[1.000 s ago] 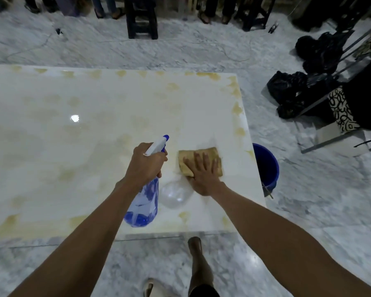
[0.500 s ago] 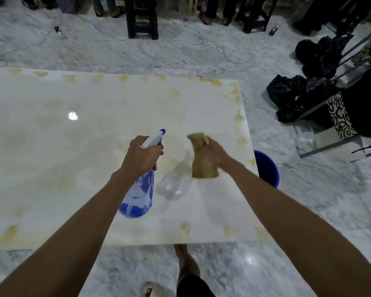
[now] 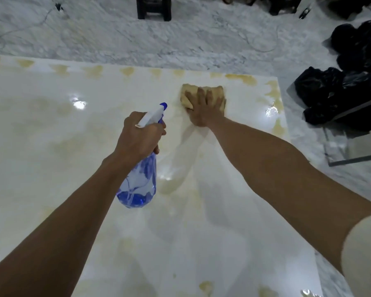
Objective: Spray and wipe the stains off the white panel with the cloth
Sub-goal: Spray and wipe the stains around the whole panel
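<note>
Tan cloth (image 3: 204,93) lies flat on white panel (image 3: 51,159), far right part, near the back edge w/ yellow stains (image 3: 241,79). Right hand (image 3: 204,110) on top of it, fingers straight & spread, pressing down; cloth sticks out past the fingertips and on both sides. Left hand (image 3: 139,136) curled round neck of blue spray bottle (image 3: 140,179), held above panel mid-area, nozzle pointing toward cloth. Black bags (image 3: 330,93) on marble floor to the right.

Tan cloth (image 3: 204,91), yellow-stained white panel (image 3: 73,168)
</note>
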### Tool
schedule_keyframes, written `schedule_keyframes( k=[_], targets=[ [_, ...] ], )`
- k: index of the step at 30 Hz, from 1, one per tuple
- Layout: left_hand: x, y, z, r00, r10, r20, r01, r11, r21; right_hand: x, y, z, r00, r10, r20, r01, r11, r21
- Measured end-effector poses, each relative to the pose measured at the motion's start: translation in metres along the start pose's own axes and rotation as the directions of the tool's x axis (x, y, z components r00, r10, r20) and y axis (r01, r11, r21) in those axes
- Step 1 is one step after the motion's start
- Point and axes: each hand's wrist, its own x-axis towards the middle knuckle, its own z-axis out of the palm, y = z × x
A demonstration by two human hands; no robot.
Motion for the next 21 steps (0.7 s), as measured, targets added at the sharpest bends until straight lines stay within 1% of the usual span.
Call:
schedule_keyframes(
  k=[2, 5, 8, 14, 16, 18, 19, 20, 21],
  targets=[
    [-0.013, -0.005, -0.005, 1.000, -0.007, 0.007, 0.007, 1.000, 0.021, -0.026, -0.003, 0.015, 0.999, -0.021, -0.037, 0.021, 1.000, -0.007],
    [-0.048, -0.010, -0.011, 0.999, -0.025, 0.029, 0.023, 0.999, 0.045, -0.090, -0.014, 0.045, 0.998, -0.033, -0.056, 0.033, 0.999, 0.007],
    [-0.096, -0.017, -0.020, 0.996, -0.056, 0.063, 0.054, 0.997, 0.046, -0.168, -0.028, 0.080, 0.997, -0.081, 0.020, 0.081, 0.997, 0.016],
    [-0.198, -0.043, -0.035, 0.987, -0.093, 0.131, 0.090, 0.996, 0.027, -0.334, -0.053, 0.149, 0.985, -0.133, 0.108, 0.133, 0.991, 0.001],
    [-0.223, -0.052, -0.039, 0.984, -0.102, 0.148, 0.101, 0.995, 0.017, -0.378, -0.062, 0.160, 0.970, -0.156, 0.189, 0.156, 0.988, 0.013],
    [-0.240, -0.060, -0.042, 0.979, -0.117, 0.169, 0.116, 0.993, 0.013, -0.404, -0.066, 0.164, 0.951, -0.163, 0.261, 0.149, 0.986, 0.074],
    [-0.245, -0.061, -0.043, 0.977, -0.126, 0.173, 0.125, 0.992, 0.016, -0.407, -0.066, 0.160, 0.948, -0.165, 0.274, 0.125, 0.980, 0.156],
    [-0.246, -0.061, -0.045, 0.976, -0.133, 0.175, 0.133, 0.991, 0.016, -0.405, -0.065, 0.149, 0.953, -0.163, 0.255, 0.089, 0.956, 0.280],
    [-0.243, -0.059, -0.047, 0.975, -0.138, 0.173, 0.139, 0.990, 0.010, -0.402, -0.064, 0.130, 0.968, -0.146, 0.205, 0.048, 0.906, 0.421]
  ],
)
